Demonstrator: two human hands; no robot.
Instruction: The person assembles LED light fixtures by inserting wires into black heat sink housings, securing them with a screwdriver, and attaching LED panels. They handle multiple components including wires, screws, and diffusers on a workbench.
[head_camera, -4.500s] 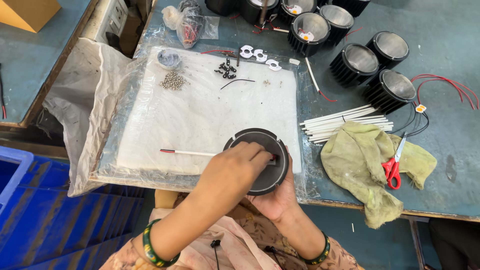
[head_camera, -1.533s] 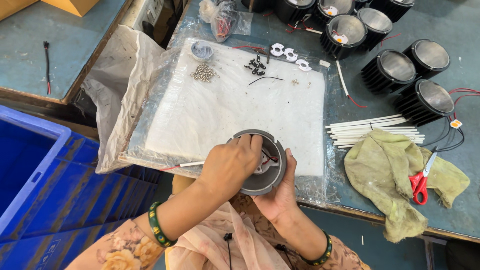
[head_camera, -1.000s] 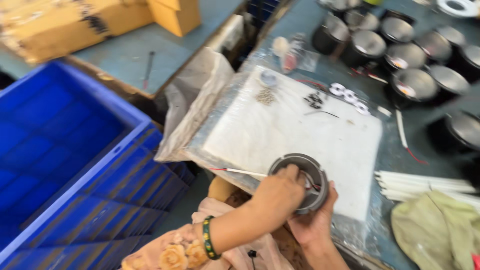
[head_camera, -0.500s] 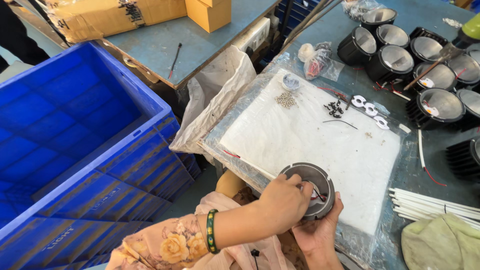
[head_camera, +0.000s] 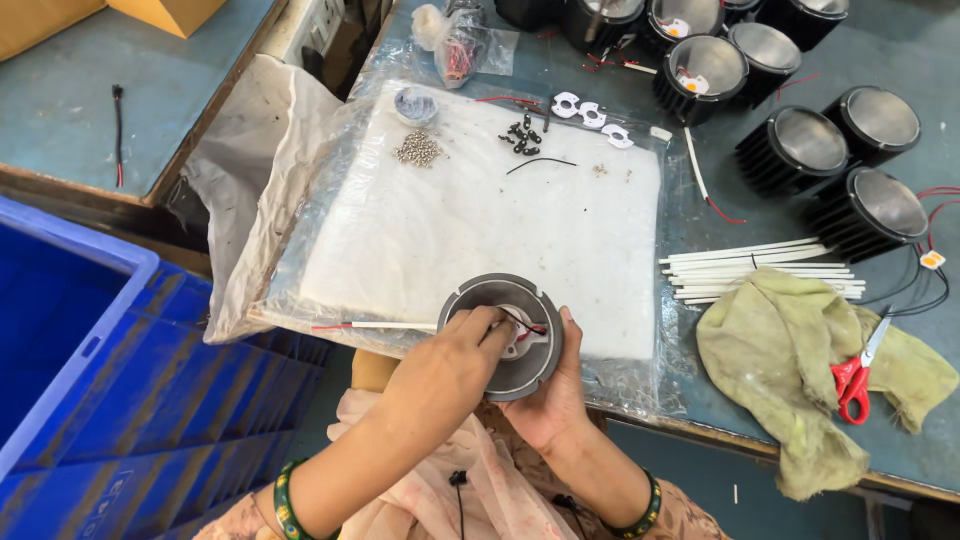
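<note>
A round grey metal lamp part (head_camera: 497, 296) rests at the near edge of a white foam pad (head_camera: 480, 220). My right hand (head_camera: 556, 400) cups it from below, thumb up along its right rim. My left hand (head_camera: 447, 368) lies over its near side, fingertips pressed into the centre where thin red and black wires show. A white-sleeved wire with a red end (head_camera: 372, 325) runs left from the part across the pad's edge.
Small silver screws (head_camera: 418, 150), black screws (head_camera: 522, 135) and white plastic pieces (head_camera: 590, 112) lie at the pad's far side. Black finned lamp housings (head_camera: 800, 145) stand at right, with white tubes (head_camera: 760, 270), a yellow-green rag (head_camera: 790, 350) and red scissors (head_camera: 852, 375). A blue crate (head_camera: 70, 380) sits left.
The view swung left over the blue crate and came back to the bench. Both hands stayed on the grey lamp part, the left fingers still in its centre.
</note>
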